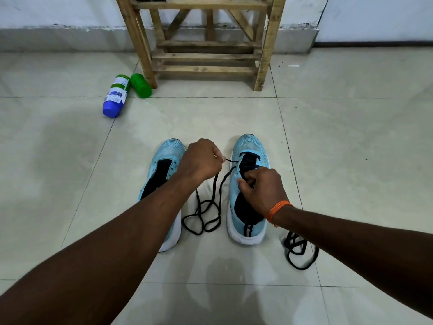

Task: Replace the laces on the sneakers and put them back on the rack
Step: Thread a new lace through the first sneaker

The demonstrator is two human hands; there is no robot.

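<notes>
Readable text: none. The white label on the bottle point(116, 95) carries blue and green print too small to read; no brand mark can be made out on either shoe.

Two light-blue knit-mesh sneakers with white foam soles are set side by side on the glossy pale tiled floor point(351, 137), toes toward the wooden rack point(206, 57), well apart from it. The left sneaker point(167, 151) is partly covered by the left forearm; its dark tongue is exposed.

A black braided lace point(220, 200) is seen entering the eyelets of the right sneaker point(249, 146). Its tip is pinched between the curled fingers of the left hand point(201, 160), held between the two shoes. The right hand point(264, 191) rests on the right sneaker, fingers closed on the lace at the eyelets. Slack is looped on the tiles between the shoes.

A second black lace point(291, 243) lies coiled right of the right sneaker. An orange thread band point(278, 209) is worn on the right wrist. The blue-capped bottle lies on its side beside a green cylindrical container point(141, 86), near the rack's left leg.
</notes>
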